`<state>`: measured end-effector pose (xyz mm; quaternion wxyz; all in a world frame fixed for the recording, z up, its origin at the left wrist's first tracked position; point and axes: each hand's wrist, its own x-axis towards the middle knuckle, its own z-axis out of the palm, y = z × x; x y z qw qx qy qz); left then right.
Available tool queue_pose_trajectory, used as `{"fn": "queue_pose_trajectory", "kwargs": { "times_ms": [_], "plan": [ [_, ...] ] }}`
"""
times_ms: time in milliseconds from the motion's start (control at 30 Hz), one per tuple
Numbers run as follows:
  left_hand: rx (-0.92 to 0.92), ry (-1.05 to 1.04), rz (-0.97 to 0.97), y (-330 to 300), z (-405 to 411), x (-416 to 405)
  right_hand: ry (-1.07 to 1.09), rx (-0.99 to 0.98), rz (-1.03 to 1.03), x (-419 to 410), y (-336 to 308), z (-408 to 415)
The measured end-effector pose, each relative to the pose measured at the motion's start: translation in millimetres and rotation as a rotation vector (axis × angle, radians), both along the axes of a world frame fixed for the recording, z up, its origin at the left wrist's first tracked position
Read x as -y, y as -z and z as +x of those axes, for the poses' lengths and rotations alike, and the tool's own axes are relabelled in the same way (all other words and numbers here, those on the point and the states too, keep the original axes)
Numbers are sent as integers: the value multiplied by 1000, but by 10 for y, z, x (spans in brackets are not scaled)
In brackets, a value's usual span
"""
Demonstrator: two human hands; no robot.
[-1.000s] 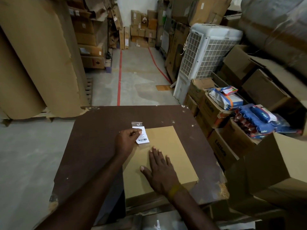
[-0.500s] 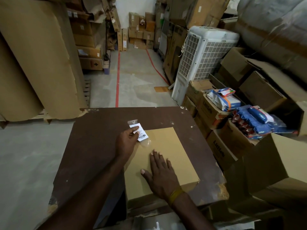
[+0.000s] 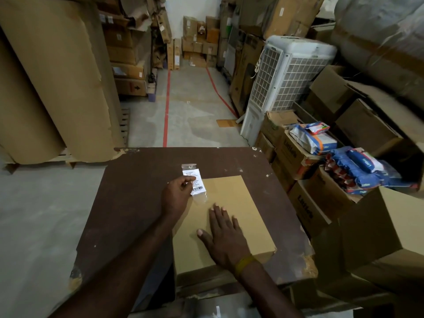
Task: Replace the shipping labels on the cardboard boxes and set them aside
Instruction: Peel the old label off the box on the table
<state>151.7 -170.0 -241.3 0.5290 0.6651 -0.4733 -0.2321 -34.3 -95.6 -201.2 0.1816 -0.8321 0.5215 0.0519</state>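
Note:
A flat tan cardboard box (image 3: 236, 198) lies on the dark brown table (image 3: 137, 191). My left hand (image 3: 177, 195) pinches a white barcode shipping label (image 3: 195, 182) in a clear sleeve at the box's far left corner. The label sticks up and past the box edge, with clear film trailing onto the cardboard. My right hand (image 3: 226, 237) presses flat on the box top with straight fingers, a yellow band on its wrist.
Big brown paper rolls (image 3: 57, 76) stand at the left. A white air cooler (image 3: 286, 76) and stacked cartons with blue packets (image 3: 358, 168) crowd the right. A large tan box (image 3: 390, 226) sits close by the table's right side. Concrete floor with red lines runs ahead.
My left hand has tilted and shifted the label slightly while peeling it at the box corner. My right hand stays flat on the box.

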Motion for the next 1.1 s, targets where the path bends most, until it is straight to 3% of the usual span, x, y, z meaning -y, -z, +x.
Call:
{"fn": "queue_pose_trajectory", "kwargs": {
  "times_ms": [200,433,600,733,833,967,1100],
  "plan": [
    [-45,5,9,14,2,10,-98,10,60,-541,-65,-232],
    [-26,16,14,21,2,32,6,4,-19,44,26,-44],
    [-50,9,14,46,25,25,-66,42,7,-252,14,-51],
    [-70,15,26,30,16,22,-106,6,-187,-444,4,-245],
    [-40,23,33,23,10,30,-122,30,-13,-189,11,-245],
    [-28,3,40,1,-7,21,-13,37,-16,137,-12,-102],
    [-60,12,37,9,-2,6,-88,42,-5,-200,-11,-99]
  ]
}}
